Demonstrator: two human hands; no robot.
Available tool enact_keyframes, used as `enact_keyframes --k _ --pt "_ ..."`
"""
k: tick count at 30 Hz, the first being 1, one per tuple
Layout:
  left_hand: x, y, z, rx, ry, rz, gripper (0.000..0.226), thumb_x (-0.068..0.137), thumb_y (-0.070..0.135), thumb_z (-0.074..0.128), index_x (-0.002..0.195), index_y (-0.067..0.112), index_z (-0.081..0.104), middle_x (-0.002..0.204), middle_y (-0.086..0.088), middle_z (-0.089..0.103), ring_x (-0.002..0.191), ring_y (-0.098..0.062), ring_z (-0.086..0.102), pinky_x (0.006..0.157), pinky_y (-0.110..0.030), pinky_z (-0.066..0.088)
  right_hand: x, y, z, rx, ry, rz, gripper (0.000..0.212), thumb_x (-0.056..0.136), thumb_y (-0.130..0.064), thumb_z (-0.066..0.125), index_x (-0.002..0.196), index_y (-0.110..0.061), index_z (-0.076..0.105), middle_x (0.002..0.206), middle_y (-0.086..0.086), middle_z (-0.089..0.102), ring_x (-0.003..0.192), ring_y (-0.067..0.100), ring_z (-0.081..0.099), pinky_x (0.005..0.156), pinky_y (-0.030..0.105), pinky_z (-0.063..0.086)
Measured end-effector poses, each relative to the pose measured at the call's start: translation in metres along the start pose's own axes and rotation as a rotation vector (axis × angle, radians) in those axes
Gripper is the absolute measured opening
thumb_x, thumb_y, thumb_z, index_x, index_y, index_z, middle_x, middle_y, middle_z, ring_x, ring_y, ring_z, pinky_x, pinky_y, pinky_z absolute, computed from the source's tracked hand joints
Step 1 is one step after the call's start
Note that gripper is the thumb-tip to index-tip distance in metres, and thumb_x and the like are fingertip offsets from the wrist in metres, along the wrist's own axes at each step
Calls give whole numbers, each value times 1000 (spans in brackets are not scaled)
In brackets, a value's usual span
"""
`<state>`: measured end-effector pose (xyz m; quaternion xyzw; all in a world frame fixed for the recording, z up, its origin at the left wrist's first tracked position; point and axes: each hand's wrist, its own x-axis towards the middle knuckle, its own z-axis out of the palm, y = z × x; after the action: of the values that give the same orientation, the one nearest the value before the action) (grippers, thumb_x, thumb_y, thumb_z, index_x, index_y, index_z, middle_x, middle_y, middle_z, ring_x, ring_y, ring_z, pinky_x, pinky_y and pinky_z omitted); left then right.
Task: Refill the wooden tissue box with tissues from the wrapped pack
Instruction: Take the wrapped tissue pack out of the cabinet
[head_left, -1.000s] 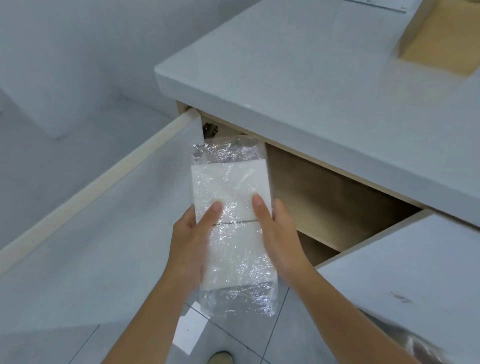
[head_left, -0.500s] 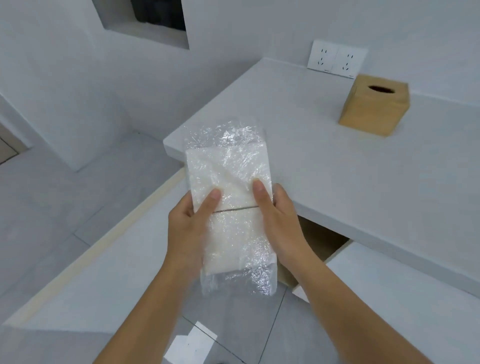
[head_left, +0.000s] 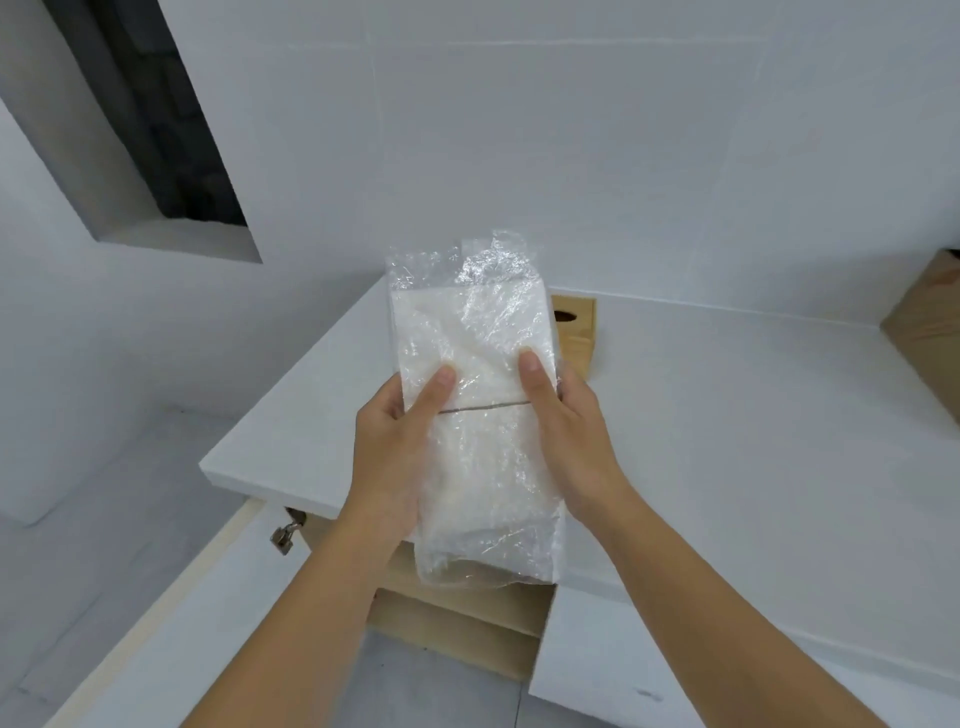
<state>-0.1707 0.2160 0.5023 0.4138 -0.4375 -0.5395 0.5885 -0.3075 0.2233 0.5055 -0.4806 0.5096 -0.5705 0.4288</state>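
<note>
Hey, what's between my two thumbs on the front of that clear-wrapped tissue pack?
In the head view, only crinkled wrap of the clear-wrapped tissue pack, crossed by a thin dark line, lies between the left hand and right hand thumbs.

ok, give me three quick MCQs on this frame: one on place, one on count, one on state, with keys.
1. Where is the wooden tissue box?
A. on the white counter, partly hidden behind the pack
B. on the floor
C. inside the cabinet

2. How many hands hold the wrapped tissue pack?
A. none
B. one
C. two

3. What state is the pack's wrap in?
A. removed
B. still around the tissues
C. lying on the counter

Key: 1 A, its corner and oval hole show past the pack's right edge. 2 C, the left hand and the right hand grip its sides. 3 B, crinkled clear film covers the stack.
</note>
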Motion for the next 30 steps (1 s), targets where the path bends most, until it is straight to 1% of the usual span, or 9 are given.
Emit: enact_keyframes --k 2,4,6,9,12,16,19,23,30 --pt "11 3 20 5 -40 0 19 66 41 73 77 26 74 81 1 76 76 -19 73 56 -26 55 10 -5 -17 -5 36 -1 66 84 -60 50 112 0 51 121 28 53 109 41 54 94 55 45" --pt "21 3 37 13 -69 -9 15 72 38 73 78 24 73 84 -1 75 78 -20 72 61 -31 58 20 -6 -32 -3 78 0 41 85 -59 51 95 -20 61 100 11 65 93 23 64 83 38 52" --pt "32 0 51 22 -91 -22 13 78 35 71 80 22 72 88 -6 72 81 -23 70 72 -41 58 30 -6 -45 15 103 -5 30 85 -59 52 88 -29 60 85 -5 63 82 10 65 74 27 51" --pt "52 -6 77 30 -130 -44 14 79 36 71 80 21 72 88 -9 68 79 -25 67 75 -43 56 49 -3 -66 -6 170 10 61 79 -66 51 99 -9 56 86 1 56 80 15 59 78 40 51" --pt "77 -19 106 19 -180 -79 12 81 31 69 81 19 72 81 -2 73 74 -19 70 61 -31 59 73 -1 -89 -34 258 34 81 73 -71 50 102 4 45 86 4 45 77 18 48 75 47 49" --pt "112 -37 146 -1 -256 -134 12 83 28 68 72 27 72 67 12 72 63 -6 69 48 -17 51 107 8 -121 -41 357 66 59 78 -67 52 83 -8 43 82 4 40 73 18 44 68 37 40" --pt "133 -50 173 11 -307 -145 34 85 26 66 53 37 67 50 24 62 48 7 60 41 -9 43 128 15 -143 -68 409 111 50 80 -64 52 83 -15 45 81 4 40 72 18 44 68 36 40" --pt "163 -73 206 26 -314 -201 39 81 34 69 43 35 60 44 23 57 43 10 54 38 -6 39 156 21 -171 -99 488 129 46 84 -60 51 83 -15 43 82 5 37 73 18 40 66 35 37" --pt "187 -97 249 57 -334 -283 13 80 38 69 72 28 66 60 25 68 53 13 60 37 -5 40 182 31 -213 -116 532 187 42 86 -56 51 82 -16 41 83 5 37 74 19 39 67 36 36"
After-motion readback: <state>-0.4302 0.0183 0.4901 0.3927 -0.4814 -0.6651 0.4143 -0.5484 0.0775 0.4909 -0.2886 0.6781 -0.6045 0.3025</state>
